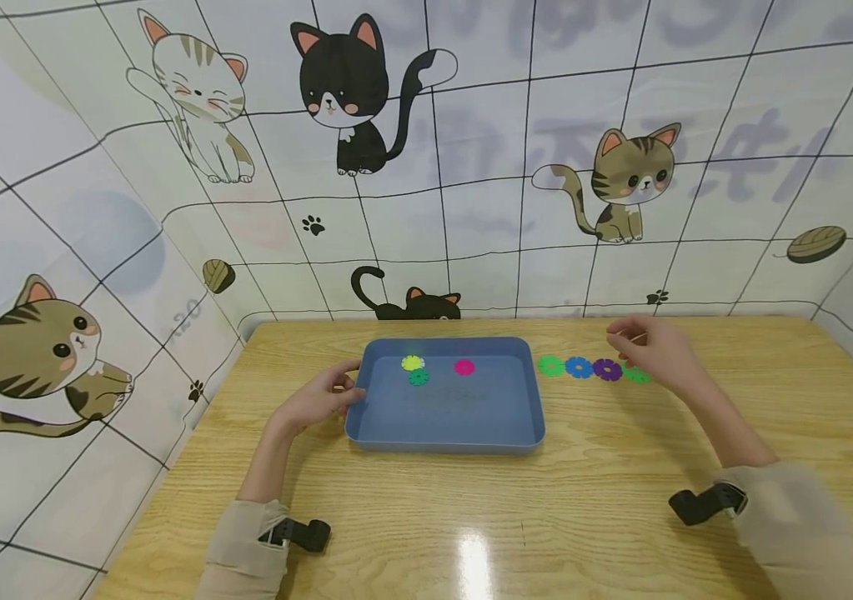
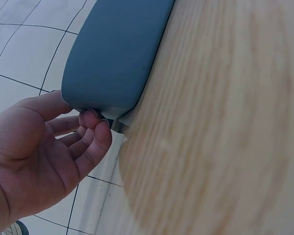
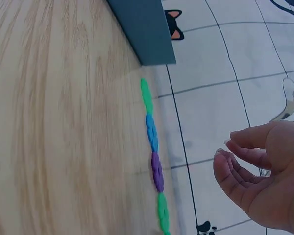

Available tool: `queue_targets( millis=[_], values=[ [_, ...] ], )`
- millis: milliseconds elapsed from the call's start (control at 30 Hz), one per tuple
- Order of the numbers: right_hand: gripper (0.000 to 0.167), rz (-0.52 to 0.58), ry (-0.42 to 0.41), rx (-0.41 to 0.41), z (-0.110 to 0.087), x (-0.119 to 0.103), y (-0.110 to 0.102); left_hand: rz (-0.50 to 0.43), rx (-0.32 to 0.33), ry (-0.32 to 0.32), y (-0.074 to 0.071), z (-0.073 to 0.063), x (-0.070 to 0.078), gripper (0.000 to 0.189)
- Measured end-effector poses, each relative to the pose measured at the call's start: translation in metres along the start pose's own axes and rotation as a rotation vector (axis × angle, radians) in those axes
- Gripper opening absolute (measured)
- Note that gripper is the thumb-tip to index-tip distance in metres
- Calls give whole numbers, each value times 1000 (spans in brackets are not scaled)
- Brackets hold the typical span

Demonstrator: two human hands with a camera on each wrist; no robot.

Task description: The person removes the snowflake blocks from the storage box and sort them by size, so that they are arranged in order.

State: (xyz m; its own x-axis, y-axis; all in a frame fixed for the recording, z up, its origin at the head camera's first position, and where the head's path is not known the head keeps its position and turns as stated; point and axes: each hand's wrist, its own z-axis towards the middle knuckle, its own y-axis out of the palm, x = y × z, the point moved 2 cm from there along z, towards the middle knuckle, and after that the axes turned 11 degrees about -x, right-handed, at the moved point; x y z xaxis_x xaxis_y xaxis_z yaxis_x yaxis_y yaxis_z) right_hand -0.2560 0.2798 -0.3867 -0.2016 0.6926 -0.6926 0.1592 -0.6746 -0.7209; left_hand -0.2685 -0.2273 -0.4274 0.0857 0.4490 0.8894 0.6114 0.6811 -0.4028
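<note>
A blue tray (image 1: 444,421) lies on the table, and my left hand (image 1: 321,396) grips its left wall. In the left wrist view, the thumb and fingers of the left hand (image 2: 54,147) meet the end of the tray (image 2: 115,58). Inside lie plastic snowflake discs: a yellow disc (image 1: 412,363) overlapping a whitish one, a teal disc (image 1: 418,377) and a pink disc (image 1: 464,367). Right of the tray runs a row of discs: green (image 1: 550,366), blue (image 1: 579,367), purple (image 1: 607,370) and green (image 1: 636,375). My right hand (image 1: 654,350) hovers over the row's right end, fingers loosely bent, holding nothing.
The wooden table (image 1: 411,517) ends at a wall (image 1: 486,217) covered with cartoon cats. Each forearm carries a black wrist camera, the left camera (image 1: 309,535) and the right camera (image 1: 689,507).
</note>
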Motion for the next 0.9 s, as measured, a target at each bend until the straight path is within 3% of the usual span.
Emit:
queue_targets(
  millis=[500,900],
  values=[
    [27,31,-121,-61,19,-54,33,-6,5,-14,0,0,1,66],
    [17,53,-242,-104,40,-80,71,-9,3,-14,0,-1,2,66]
  ],
)
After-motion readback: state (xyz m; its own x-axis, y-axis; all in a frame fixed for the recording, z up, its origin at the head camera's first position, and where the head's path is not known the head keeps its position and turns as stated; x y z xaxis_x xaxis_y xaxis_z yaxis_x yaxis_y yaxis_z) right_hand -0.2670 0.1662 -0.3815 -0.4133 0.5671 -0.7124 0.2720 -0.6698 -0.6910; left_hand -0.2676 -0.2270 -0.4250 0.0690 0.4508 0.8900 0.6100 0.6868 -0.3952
